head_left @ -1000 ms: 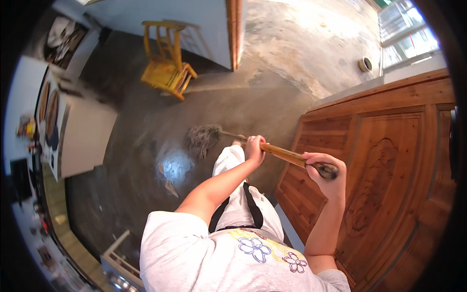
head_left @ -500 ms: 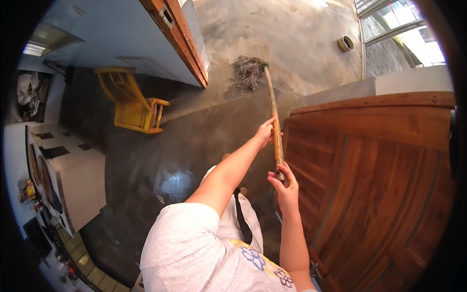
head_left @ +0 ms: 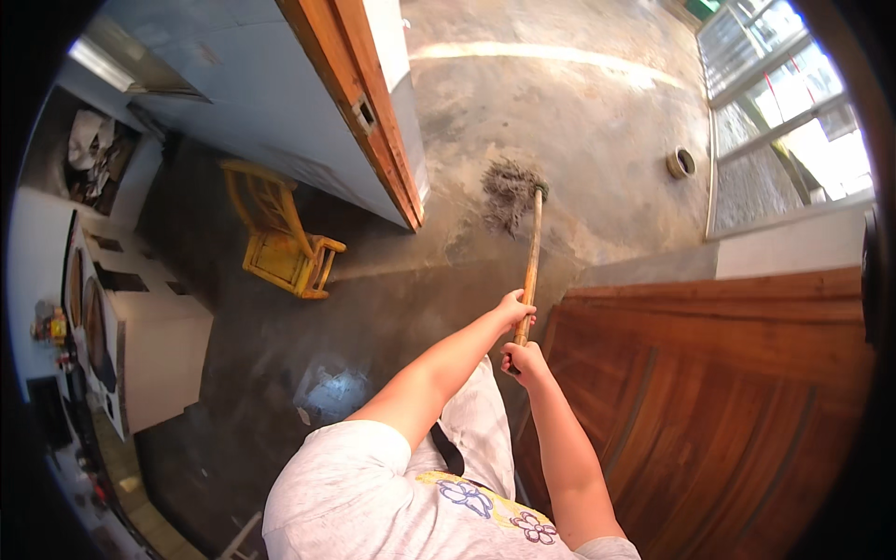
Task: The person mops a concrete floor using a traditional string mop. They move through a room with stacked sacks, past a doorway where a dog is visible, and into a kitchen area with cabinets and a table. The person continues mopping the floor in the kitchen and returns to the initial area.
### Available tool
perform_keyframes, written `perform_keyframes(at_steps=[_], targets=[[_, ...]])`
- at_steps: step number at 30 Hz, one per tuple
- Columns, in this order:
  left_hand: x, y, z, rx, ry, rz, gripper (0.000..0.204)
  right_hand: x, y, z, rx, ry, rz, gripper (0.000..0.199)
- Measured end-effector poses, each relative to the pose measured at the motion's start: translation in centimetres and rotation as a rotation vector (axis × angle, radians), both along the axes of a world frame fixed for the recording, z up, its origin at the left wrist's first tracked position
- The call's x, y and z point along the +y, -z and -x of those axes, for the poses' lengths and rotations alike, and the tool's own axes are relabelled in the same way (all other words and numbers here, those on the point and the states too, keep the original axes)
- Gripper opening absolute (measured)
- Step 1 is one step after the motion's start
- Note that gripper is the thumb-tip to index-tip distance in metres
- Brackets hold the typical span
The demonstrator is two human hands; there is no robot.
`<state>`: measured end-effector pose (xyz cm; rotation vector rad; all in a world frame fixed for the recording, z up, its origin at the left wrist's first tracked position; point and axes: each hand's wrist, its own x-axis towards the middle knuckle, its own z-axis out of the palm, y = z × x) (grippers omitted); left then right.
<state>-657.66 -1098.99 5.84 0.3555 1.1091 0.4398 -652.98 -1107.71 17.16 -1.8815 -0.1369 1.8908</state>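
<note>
A mop (head_left: 535, 241) with a wooden handle stretches away from me, its grey string head spread on the concrete floor just beyond the doorway. My left hand (head_left: 514, 311) is wrapped around the handle partway down. Closer to me, my right hand (head_left: 524, 362) grips the handle near its top end. Both arms reach forward, and the two hands are a short distance apart on the shaft.
An open wooden door (head_left: 709, 392) stands close on my right. Ahead on the left is a wall end with a wooden door frame (head_left: 369, 112). A yellow chair (head_left: 280, 245) sits to the left, beyond a white tiled stove counter (head_left: 163, 345). A small round pot (head_left: 680, 163) stands near the windows.
My right hand has gone from a loose, partly open hold to a closed grip on the handle's end. The view has shifted, so the mop and room appear lower in the picture.
</note>
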Motion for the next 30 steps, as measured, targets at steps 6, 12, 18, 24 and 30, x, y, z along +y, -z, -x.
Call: perform_keyframes(at_steps=[6, 12, 18, 24, 30], targets=[[6.2, 0.6, -3.1, -0.135, -0.067, -0.073, 0.074, 8.4, 2.7, -4.0, -0.187, -0.240, -0.256, 0.010], [10.7, -3.1, -1.8, 0.049, -0.059, -0.161, 0.036, 18.0, 4.2, -9.4, -0.561, -0.602, -0.131, 0.006], [17.4, -8.2, 21.2, 0.751, -1.063, -0.732, 0.022, 25.8, 5.4, -10.5, -0.409, -0.392, -0.110, 0.016], [29.2, -27.2, 46.3, 1.276, -1.131, -1.241, 0.033, 28.8, 4.9, -1.4, -0.190, -0.269, -0.072, 0.017], [35.9, -30.3, 49.8, 1.246, -1.112, -1.169, 0.042, 31.8, 2.9, 1.6, -0.116, -0.141, -0.022, 0.012]])
